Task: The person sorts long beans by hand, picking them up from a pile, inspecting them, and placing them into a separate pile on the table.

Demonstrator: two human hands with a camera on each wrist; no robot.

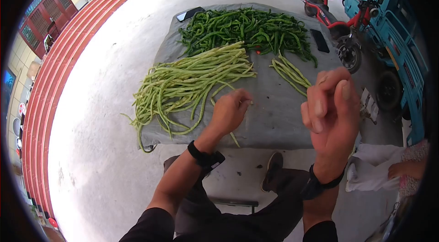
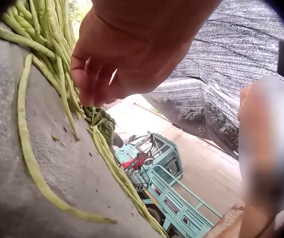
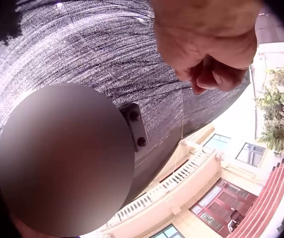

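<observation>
My left hand (image 1: 231,111) is over the grey cloth-covered table, its fingers loosely bent downward with nothing visible between them. Under it a single long bean (image 2: 33,163) lies curved on the cloth. Just left and beyond is a large pile of pale green long beans (image 1: 192,77). A smaller bunch of long beans (image 1: 290,75) lies at the right, partly hidden by my raised right hand (image 1: 331,109). That hand has its fingers curled in and the thumb against the index finger; no object shows in it, and the right wrist view also shows curled fingers.
Green peppers (image 1: 242,31) form a heap at the table's far side, with a dark phone (image 1: 319,41) beside it and another phone (image 1: 190,14) at the far left corner. A red electric bike (image 1: 336,22) and a blue three-wheeler (image 1: 393,36) stand right. Another person's hand (image 1: 407,169) shows at right.
</observation>
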